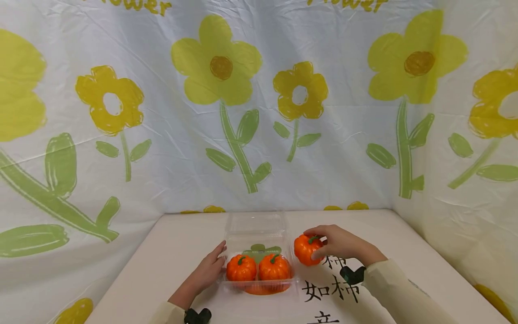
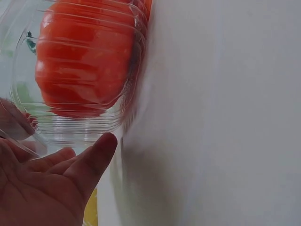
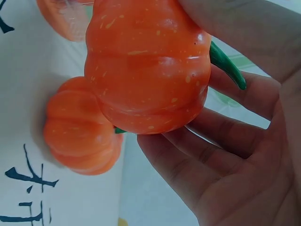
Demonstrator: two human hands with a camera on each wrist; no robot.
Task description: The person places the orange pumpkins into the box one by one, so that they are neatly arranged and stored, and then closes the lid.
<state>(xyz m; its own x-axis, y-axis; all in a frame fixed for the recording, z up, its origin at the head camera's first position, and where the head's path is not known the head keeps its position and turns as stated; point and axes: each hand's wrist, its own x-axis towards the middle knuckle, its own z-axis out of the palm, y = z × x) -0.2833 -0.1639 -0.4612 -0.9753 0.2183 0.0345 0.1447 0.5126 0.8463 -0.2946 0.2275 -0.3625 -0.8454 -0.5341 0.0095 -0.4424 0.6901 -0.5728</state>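
Observation:
My right hand [image 1: 343,243] holds a small orange toy pumpkin [image 1: 305,248] with a green stem, just right of a clear plastic clamshell box [image 1: 294,279]. In the right wrist view, thumb and fingers curl round this pumpkin [image 3: 148,66], and another pumpkin [image 3: 82,129] sits behind it on the table. Two more pumpkins lie side by side in the box, a left one [image 1: 241,268] and a right one [image 1: 274,267]. Against the box's left side rests my left hand [image 1: 205,271], fingers extended; its thumb [image 2: 101,150] is at the ribbed wall in the left wrist view.
The box lid [image 1: 256,222] stands open toward the back. Black brush characters [image 1: 332,290] and a printed orange fruit with green leaves [image 1: 268,289] mark the white tabletop [image 1: 154,265]. A flower-print curtain [image 1: 259,180] encloses the back and sides.

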